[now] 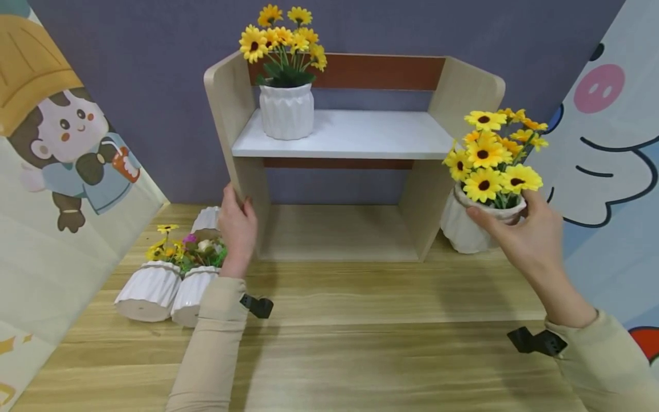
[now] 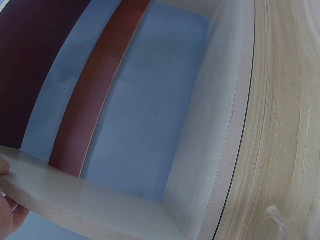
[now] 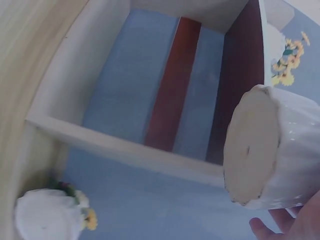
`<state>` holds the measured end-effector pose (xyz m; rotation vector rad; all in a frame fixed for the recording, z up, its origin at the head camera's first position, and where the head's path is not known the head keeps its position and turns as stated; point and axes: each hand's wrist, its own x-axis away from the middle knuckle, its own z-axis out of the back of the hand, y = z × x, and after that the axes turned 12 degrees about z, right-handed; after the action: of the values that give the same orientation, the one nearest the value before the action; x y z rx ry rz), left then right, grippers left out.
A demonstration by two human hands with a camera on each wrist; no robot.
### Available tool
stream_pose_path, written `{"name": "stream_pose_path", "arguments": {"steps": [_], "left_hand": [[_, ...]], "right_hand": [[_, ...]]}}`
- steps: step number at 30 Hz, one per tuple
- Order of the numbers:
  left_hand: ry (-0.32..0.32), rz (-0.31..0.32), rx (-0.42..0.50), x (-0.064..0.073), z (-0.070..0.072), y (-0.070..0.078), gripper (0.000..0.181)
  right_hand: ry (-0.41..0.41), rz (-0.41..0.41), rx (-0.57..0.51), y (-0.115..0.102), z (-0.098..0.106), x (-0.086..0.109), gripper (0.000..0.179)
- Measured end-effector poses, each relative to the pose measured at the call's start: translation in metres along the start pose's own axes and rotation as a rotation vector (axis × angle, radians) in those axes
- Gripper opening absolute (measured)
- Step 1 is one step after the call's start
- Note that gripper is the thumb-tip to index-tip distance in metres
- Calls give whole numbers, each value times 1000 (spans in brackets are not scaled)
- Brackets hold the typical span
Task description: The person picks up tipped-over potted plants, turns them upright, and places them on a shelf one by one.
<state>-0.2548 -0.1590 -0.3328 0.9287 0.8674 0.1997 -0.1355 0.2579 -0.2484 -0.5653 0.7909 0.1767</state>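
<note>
A small two-tier wooden shelf [image 1: 334, 137] stands on the table against the dark wall. My left hand [image 1: 239, 234] grips the front edge of its left side panel. In the left wrist view, fingers [image 2: 6, 215] wrap that panel from outside, the thumb on its inner face. At the shelf's right, my right hand [image 1: 535, 243] holds a white flowerpot of yellow flowers [image 1: 484, 155] by its rim, thumb in front. The right wrist view shows the pot's flat underside [image 3: 252, 147]. Another white flowerpot [image 1: 287, 111] with yellow flowers stands upright on the upper board's left.
Several white flowerpots [image 1: 150, 289] with flowers lie on their sides left of the shelf, partly behind my left forearm. One more white pot [image 3: 45, 215] lies on the table beyond the shelf's right panel. Cartoon-printed panels [image 1: 77, 189] border both sides.
</note>
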Motion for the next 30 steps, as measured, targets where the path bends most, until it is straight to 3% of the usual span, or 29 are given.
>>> {"name": "stream_pose_path", "arguments": {"steps": [11, 19, 24, 30], "left_hand": [[2, -11, 7, 0, 0, 1, 33], [-8, 2, 4, 0, 1, 1, 33], [-2, 13, -1, 0, 2, 1, 33], [-8, 13, -5, -1, 0, 0, 34]], "right_hand": [[-3, 78, -133, -37, -4, -30, 58], [65, 154, -178, -63, -13, -50, 61], [66, 138, -253, -76, -22, -63, 60], [137, 155, -314, -83, -34, -78, 56]]}}
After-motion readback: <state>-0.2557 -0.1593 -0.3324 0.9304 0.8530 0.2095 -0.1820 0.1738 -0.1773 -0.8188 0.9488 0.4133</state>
